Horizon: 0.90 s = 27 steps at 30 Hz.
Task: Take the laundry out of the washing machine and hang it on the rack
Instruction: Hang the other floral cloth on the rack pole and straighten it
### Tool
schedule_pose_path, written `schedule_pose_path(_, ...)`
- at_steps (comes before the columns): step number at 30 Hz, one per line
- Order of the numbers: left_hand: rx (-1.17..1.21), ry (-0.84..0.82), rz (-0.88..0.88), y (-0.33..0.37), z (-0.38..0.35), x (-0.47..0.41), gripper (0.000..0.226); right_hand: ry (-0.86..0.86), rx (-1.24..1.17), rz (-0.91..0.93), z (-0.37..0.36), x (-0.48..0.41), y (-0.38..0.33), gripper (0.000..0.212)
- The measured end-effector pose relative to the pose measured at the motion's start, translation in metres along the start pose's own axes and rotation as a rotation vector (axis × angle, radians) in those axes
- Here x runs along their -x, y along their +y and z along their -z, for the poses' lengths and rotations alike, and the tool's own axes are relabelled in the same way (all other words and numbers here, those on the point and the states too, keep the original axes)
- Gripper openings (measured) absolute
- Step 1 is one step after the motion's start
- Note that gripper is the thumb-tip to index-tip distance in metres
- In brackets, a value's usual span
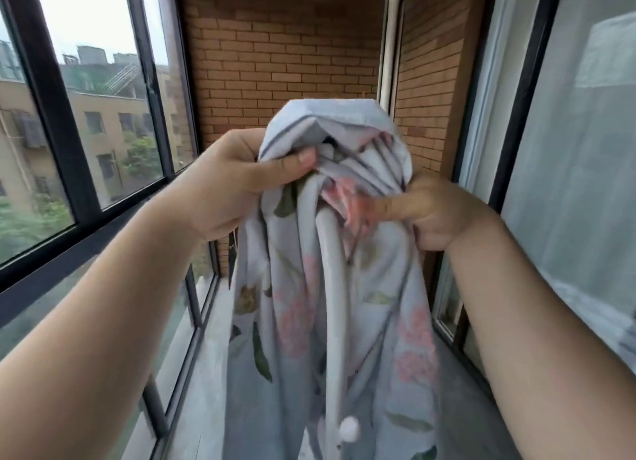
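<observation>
The left hand [227, 184] and right hand [433, 215] clutch the floral sheet [406, 287], fingers curled, over the grey rack tube [332, 287]. Judged soft, limp, likely damp-heavy; best gripped along the hems.

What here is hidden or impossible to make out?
Head view only:
- Top of the rack tube: covered by the floral cloth.
- Lower end of the floral cloth: cut off by the bottom edge.
- Fingers of the left hand and right hand: buried behind cloth folds.
- The washing machine: not in view.

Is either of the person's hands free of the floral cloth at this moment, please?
No: the left hand and the right hand both grip the bunched top of the floral cloth.
</observation>
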<state>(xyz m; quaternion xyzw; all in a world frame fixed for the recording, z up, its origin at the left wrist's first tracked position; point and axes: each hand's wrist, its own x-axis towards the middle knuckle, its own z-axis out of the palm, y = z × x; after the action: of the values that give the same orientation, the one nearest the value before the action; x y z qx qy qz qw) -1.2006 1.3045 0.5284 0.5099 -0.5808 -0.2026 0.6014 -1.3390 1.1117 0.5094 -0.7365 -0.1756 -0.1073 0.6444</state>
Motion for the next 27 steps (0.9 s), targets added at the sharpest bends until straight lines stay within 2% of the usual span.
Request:
schedule_pose_path(3,0.131,0.024,0.08,-0.012,0.012,-0.024,0.024,0.104,-0.312,0.054,0.01,-0.024,0.008,0.041)
schedule_pose_path(7,0.278,-0.035,0.207,-0.029,0.032,-0.05,0.028,0.121,-0.474,0.066,0.019,-0.059,0.018,0.032)
schedule_pose_path(9,0.316,-0.031,0.251,-0.043,0.045,-0.059,0.031,0.2,-0.535,0.078,0.025,-0.077,0.027,0.028)
schedule_pose_path(12,0.307,-0.006,0.287,-0.07,0.06,-0.066,0.036,0.258,-0.508,0.051,0.033,-0.094,0.045,0.028)
schedule_pose_path(15,0.298,0.045,0.369,-0.102,0.067,-0.064,0.054,0.218,-0.476,-0.154,0.038,-0.094,0.07,0.026)
schedule_pose_path(18,0.329,0.109,0.434,-0.124,0.061,-0.062,0.075,0.312,-0.415,-0.284,0.039,-0.093,0.089,0.041)
schedule_pose_path(20,0.332,0.146,0.466,-0.13,0.057,-0.063,0.086,0.366,-0.372,-0.322,0.036,-0.094,0.096,0.049)
schedule_pose_path(23,0.337,0.175,0.511,-0.131,0.049,-0.066,0.093,0.372,-0.401,-0.317,0.039,-0.09,0.099,0.044)
schedule_pose_path(25,0.333,0.205,0.514,-0.13,0.053,-0.068,0.093,0.379,-0.367,-0.284,0.038,-0.093,0.1,0.038)
schedule_pose_path(27,0.324,0.242,0.504,-0.129,0.056,-0.072,0.089,0.378,-0.4,-0.272,0.04,-0.101,0.098,0.046)
